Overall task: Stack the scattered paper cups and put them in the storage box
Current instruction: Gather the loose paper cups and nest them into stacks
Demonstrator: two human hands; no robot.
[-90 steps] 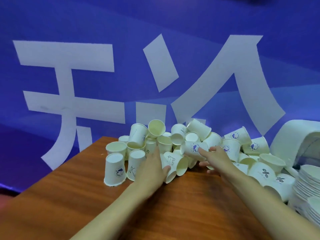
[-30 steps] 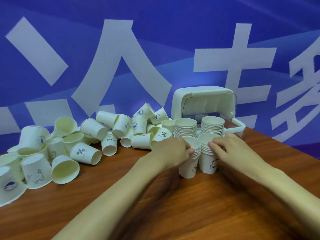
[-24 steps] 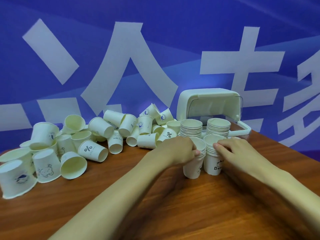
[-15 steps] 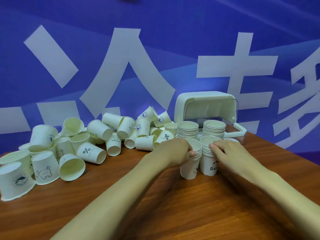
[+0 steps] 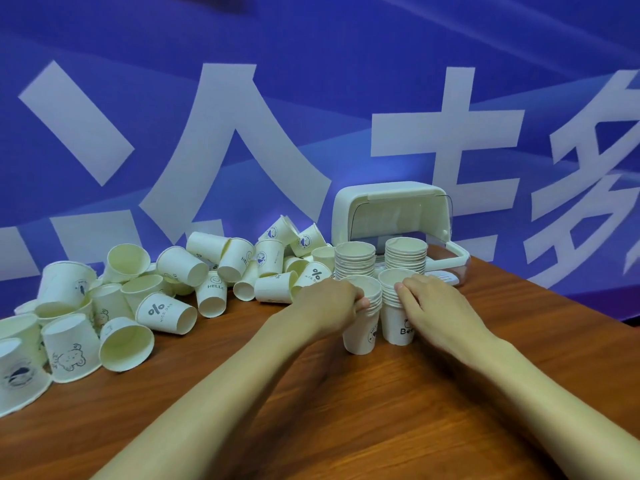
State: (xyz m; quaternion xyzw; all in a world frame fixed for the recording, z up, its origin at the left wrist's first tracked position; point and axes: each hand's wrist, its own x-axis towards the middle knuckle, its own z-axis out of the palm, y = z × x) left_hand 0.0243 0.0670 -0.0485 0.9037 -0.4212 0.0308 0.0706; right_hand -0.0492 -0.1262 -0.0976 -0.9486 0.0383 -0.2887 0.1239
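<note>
Two short stacks of white paper cups stand upright side by side on the wooden table. My left hand grips the left stack at its rims. My right hand holds the right stack, whose lowest cup carries dark lettering. Behind them two taller stacks stand at the front of the white storage box, whose lid is raised. Several loose cups lie scattered in a heap to the left.
The brown wooden table ends at its right edge near the box. A blue banner with large white characters hangs close behind the table. Loose cups reach the left border of the view.
Three seconds ago both hands were in the loose heap; the view has since turned right to the box. Over the last second both hands have stayed on the two stacks with little movement.
</note>
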